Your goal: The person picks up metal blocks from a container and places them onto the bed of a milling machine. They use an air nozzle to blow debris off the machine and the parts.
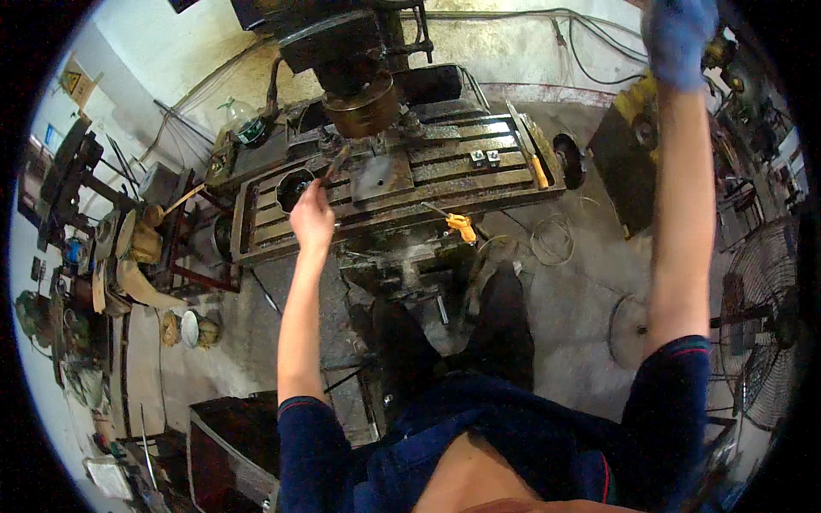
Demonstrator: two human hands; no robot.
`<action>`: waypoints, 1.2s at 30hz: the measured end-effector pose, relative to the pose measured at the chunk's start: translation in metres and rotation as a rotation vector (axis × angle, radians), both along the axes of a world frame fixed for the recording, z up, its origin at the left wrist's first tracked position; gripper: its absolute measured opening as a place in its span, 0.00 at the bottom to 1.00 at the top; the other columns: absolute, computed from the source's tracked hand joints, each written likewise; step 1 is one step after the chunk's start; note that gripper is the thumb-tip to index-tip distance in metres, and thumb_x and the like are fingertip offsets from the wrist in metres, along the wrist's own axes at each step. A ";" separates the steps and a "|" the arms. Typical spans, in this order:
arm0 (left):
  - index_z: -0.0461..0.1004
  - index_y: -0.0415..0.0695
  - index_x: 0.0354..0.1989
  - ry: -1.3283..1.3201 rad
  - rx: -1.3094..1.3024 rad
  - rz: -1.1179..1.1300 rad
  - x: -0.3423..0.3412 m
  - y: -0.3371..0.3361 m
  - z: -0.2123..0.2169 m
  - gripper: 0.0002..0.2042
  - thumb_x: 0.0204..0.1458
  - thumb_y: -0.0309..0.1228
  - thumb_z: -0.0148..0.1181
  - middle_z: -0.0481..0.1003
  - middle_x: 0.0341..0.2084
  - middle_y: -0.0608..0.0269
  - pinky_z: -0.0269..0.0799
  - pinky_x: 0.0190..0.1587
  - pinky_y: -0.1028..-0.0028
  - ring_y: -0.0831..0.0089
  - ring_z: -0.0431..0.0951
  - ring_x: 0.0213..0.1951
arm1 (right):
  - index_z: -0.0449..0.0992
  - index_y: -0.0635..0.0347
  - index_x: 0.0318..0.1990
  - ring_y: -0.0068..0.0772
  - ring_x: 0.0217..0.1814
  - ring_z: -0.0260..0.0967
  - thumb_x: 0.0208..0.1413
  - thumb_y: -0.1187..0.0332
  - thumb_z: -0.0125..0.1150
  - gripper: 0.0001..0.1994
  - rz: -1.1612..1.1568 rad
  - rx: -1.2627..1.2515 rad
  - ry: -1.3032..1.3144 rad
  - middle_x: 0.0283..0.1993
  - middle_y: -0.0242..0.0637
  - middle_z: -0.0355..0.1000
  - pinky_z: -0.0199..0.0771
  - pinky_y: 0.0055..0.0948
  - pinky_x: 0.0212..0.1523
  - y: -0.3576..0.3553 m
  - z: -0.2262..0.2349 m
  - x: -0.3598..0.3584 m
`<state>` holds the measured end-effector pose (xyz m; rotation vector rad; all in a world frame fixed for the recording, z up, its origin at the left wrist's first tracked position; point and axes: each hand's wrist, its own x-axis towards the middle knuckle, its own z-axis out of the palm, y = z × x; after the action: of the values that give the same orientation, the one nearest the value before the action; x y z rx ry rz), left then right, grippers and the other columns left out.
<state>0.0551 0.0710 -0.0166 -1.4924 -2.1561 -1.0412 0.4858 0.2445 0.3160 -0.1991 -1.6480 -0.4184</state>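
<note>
Pale, grimy workshop walls (522, 51) rise behind a milling machine (338, 43), whose round cutter head (363, 107) hangs above a long T-slotted table (462, 184) streaked with dark grime. The left hand (315, 215) reaches over the front part of this table, left of centre, its fingers closed together on a slender brownish tool (339, 161) that looks brush-like and points up and away toward the cutter head; its tip is too small to make out clearly. Just to the left of those fingers, a dark open container (289, 177) sits on the table, and to the right of the tool lies a flat metal plate (380, 179) with a small dark hole. Raised far out at the upper right, the right hand (682, 44) appears in blue, apparently gloved, and blurred; whether its fingers are apart or gripping something I cannot tell. Farther right on the table, two small metal blocks (486, 159) sit side by side, near a file (523, 141) with a yellow-orange handle. At the table's front edge is a yellow air gun (462, 227), with a coiled hose (553, 239) on the concrete floor (590, 282) beyond it. A clear plastic bottle (244, 122) stands behind the table's left end, and a large caged fan (761, 316) occupies the right side.
</note>
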 end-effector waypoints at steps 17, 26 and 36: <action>0.66 0.47 0.49 0.067 -0.336 0.179 -0.057 -0.056 -0.014 0.18 0.50 0.36 0.51 0.73 0.31 0.50 0.70 0.33 0.56 0.51 0.75 0.31 | 0.70 0.69 0.48 0.28 0.44 0.67 0.46 0.62 0.63 0.23 0.022 -1.769 -0.428 0.44 0.42 0.71 0.66 0.25 0.45 -0.084 -0.447 -0.066; 0.71 0.42 0.42 -0.338 -0.094 0.180 -0.030 -0.130 -0.027 0.14 0.48 0.34 0.54 0.74 0.22 0.51 0.68 0.29 0.61 0.55 0.75 0.26 | 0.74 0.62 0.34 0.20 0.28 0.60 0.42 0.61 0.67 0.15 0.286 -1.969 -0.144 0.27 0.26 0.68 0.63 0.25 0.29 -0.070 -0.532 -0.129; 0.67 0.37 0.47 -1.551 0.012 -0.445 0.043 -0.130 -0.082 0.15 0.49 0.24 0.52 0.74 0.27 0.60 0.71 0.36 0.75 0.70 0.76 0.34 | 0.69 0.64 0.46 0.43 0.41 0.68 0.38 0.59 0.68 0.27 0.111 -1.280 -0.209 0.42 0.46 0.69 0.68 0.31 0.45 -0.091 -0.391 -0.080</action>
<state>0.0981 -0.0588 -0.0984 -1.2220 -2.4961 -3.0827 0.4057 0.1533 -0.0747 -1.0205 -1.9068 0.7852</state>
